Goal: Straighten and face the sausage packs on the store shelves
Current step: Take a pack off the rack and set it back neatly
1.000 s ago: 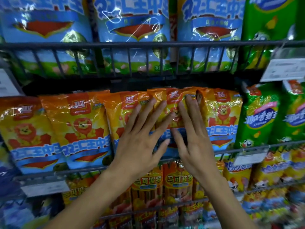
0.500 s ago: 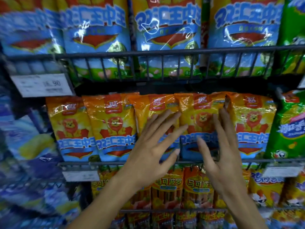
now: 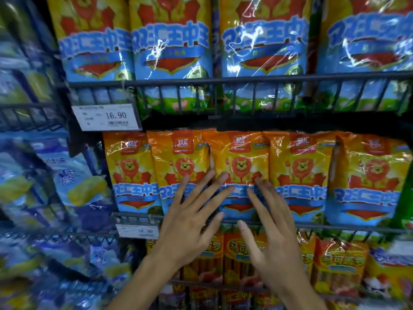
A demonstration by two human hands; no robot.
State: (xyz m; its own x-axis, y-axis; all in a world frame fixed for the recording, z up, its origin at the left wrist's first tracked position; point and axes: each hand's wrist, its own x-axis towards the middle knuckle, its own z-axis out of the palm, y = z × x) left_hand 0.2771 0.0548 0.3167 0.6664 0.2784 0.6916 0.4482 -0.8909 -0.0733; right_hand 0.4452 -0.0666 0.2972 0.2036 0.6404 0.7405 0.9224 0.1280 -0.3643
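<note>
Orange packs [image 3: 240,173] stand mid-shelf behind the rail [image 3: 335,228], both hands, left [image 3: 190,222] and right [image 3: 271,238], flat with fingers spread, holding nothing; an uneven push could tilt the slick middle pack.

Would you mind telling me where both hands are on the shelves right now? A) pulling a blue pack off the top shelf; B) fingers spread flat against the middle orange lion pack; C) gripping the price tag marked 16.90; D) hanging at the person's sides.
B: the left hand and right hand lie with straight, spread fingers on the middle orange lion pack, gripping nothing.
</note>
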